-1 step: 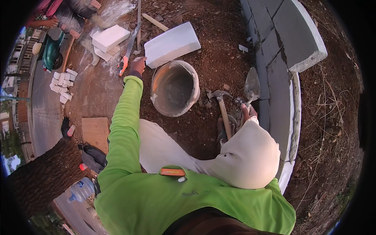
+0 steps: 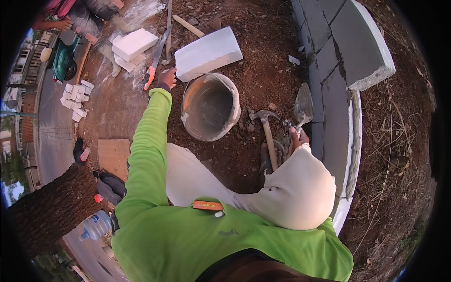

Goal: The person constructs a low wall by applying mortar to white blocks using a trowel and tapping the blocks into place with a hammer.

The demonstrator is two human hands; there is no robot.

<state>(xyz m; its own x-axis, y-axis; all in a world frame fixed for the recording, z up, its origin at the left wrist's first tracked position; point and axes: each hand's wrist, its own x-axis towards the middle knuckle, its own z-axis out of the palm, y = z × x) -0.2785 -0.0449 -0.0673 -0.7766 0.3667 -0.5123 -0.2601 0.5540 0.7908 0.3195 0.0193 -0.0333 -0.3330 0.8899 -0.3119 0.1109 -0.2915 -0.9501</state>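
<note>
My right hand (image 2: 299, 137) is closed round the handle of a pointed trowel (image 2: 303, 104), held beside the grey block wall. The blade has mortar smears and points away from me. My left hand (image 2: 167, 79) is at the near left end of a white block (image 2: 208, 54), its fingers curled in. What they hold, if anything, is hidden. Just right of that hand stands a mortar-caked bucket (image 2: 210, 106) with grey mortar inside. A claw hammer (image 2: 269, 141) with a wooden handle leans near my foot, between the bucket and my right hand.
The block wall (image 2: 329, 66) runs along my right, one block overhanging its top. An orange-handled saw (image 2: 149, 77) lies left of my left hand. White blocks (image 2: 135, 44) and a pile of broken pieces (image 2: 75, 99) lie farther left. Another person (image 2: 89, 19) is at the far left.
The view has shifted slightly. Both hands, the trowel and the bucket keep their places relative to each other.
</note>
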